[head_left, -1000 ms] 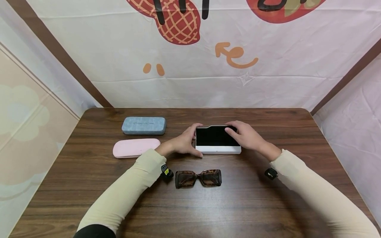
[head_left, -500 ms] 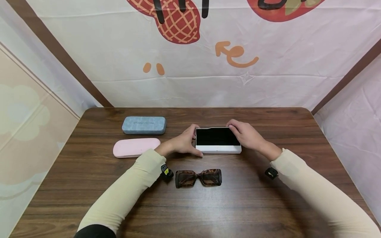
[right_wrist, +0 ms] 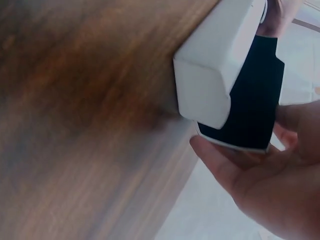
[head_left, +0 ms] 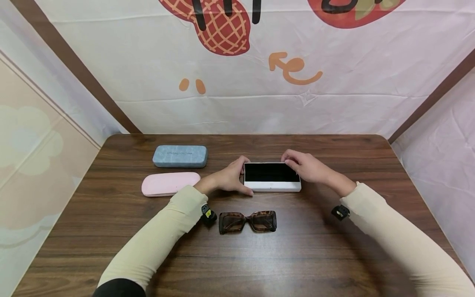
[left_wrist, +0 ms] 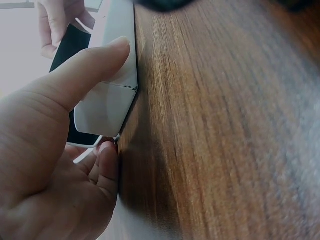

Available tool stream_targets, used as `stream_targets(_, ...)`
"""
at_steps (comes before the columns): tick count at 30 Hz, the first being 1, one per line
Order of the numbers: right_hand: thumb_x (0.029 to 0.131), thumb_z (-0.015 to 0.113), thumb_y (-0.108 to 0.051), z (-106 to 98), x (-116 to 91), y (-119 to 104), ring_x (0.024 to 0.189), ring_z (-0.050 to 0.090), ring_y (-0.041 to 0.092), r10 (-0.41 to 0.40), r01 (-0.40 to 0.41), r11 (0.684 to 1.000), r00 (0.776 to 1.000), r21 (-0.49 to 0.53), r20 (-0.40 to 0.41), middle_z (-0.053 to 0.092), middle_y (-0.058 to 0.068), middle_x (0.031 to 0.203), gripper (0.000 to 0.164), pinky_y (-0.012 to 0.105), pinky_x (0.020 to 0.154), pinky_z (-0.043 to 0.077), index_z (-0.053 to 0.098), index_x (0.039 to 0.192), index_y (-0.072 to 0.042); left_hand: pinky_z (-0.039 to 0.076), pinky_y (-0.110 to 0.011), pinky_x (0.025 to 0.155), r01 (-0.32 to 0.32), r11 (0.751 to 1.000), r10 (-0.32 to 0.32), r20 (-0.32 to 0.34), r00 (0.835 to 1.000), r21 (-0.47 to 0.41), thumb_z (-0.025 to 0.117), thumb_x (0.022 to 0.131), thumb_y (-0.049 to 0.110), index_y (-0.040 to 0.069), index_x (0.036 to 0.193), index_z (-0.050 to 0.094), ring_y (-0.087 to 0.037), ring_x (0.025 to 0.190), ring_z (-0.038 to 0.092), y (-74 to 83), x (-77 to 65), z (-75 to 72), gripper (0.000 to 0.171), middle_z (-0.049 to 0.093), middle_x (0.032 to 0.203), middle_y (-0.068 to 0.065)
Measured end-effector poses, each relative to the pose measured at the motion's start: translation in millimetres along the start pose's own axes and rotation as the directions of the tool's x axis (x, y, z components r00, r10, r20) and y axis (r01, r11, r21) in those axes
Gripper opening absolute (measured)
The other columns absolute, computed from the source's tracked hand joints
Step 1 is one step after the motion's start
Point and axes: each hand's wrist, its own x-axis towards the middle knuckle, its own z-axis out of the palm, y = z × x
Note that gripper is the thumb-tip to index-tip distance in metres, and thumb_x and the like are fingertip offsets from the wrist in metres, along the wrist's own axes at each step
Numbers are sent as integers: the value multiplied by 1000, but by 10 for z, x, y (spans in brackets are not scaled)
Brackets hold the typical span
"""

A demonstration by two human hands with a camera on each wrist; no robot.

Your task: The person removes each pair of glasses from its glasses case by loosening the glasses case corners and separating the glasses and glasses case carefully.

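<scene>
A white glasses case with a raised black inner flap lies on the table in the head view. My left hand grips its left end. In the left wrist view the thumb presses on the white front wall, while the other fingers curl behind. At the right end, my right hand holds the flap's upper right corner. The right wrist view shows its fingers around the end of the black flap. Tortoiseshell sunglasses with folded temples rest in front of the case.
To the left lie a blue glasses case and, nearer, a pink glasses case, both closed. The pink one is close beside my left wrist. Behind the wooden table hangs a printed cloth.
The flap's upper edge has come lower in the head view. My right thumb has drawn back from the black face to the corner. The left hand and the sunglasses stay put.
</scene>
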Motion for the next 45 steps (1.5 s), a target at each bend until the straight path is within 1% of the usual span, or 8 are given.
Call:
stream_targets(6, 109, 49, -17, -67, 0, 8, 91, 56, 22, -7, 8, 1000, 996, -9, 89, 68, 12, 115, 23, 46, 85, 46, 65, 124, -11, 44, -38, 92, -11, 1000, 10, 10, 1000, 6, 93, 75, 25, 3, 130, 42, -24, 103, 49, -1, -5, 0, 78, 53, 115, -11)
stream_targets(13, 107, 54, -17, -137, -35, 16, 107, 65, 24, -47, 43, 999, 989, 31, 141, 70, 10, 122, 23, 49, 91, 50, 65, 126, -12, 42, -37, 90, -10, 998, 9, 26, 1000, 55, 91, 78, 30, 3, 126, 51, -23, 102, 46, -7, -6, -2, 68, 51, 114, -9)
stream_targets(17, 102, 64, -17, -161, -54, 45, 110, 66, 23, -93, 84, 994, 983, 65, 156, 71, 5, 120, 23, 46, 93, 52, 70, 123, -11, 41, -34, 84, -33, 998, 31, 33, 999, 62, 90, 79, 30, 4, 122, 52, -21, 96, 44, -14, -6, -7, 63, 50, 108, -8)
stream_targets(22, 90, 80, -18, -140, -72, 65, 95, 65, 18, -150, 149, 989, 981, 23, 123, 73, -2, 109, 23, 38, 83, 53, 75, 112, -13, 38, -32, 79, -41, 996, 38, 41, 998, 79, 89, 80, 31, 4, 122, 53, -20, 92, 43, -6, -10, -15, 62, 47, 102, -7)
stream_targets(25, 87, 83, -19, -115, -81, 69, 79, 57, 16, -170, 174, 984, 981, -36, 94, 73, -5, 101, 26, 34, 72, 47, 76, 111, -13, 39, -32, 80, -41, 996, 38, 42, 998, 81, 89, 80, 31, 4, 122, 53, -20, 92, 43, -2, -8, -12, 62, 48, 103, -7)
stream_targets(29, 85, 85, -20, -84, -103, 52, 76, 55, 14, -167, 173, 980, 983, -93, 73, 73, -2, 102, 33, 32, 70, 44, 75, 116, -10, 40, -33, 83, -43, 996, 40, 37, 999, 82, 89, 80, 31, 4, 121, 54, -20, 95, 44, 5, -6, -7, 61, 50, 108, -8)
stream_targets(38, 83, 85, -19, -8, -153, -7, 96, 68, 18, -188, 194, 959, 981, -208, 45, 74, 7, 115, 41, 39, 79, 54, 74, 120, -6, 40, -33, 83, -33, 996, 30, 39, 999, 78, 89, 80, 31, 6, 116, 54, -21, 96, 44, 7, -4, -6, 56, 49, 108, -7)
stream_targets(45, 82, 86, -20, 52, -196, -2, 105, 69, 24, -209, 205, 942, 978, -265, 14, 72, 8, 120, 41, 43, 82, 55, 74, 119, -7, 41, -34, 83, -26, 998, 23, 43, 999, 62, 89, 81, 31, 7, 113, 53, -21, 96, 44, 11, -18, -8, 54, 49, 108, -8)
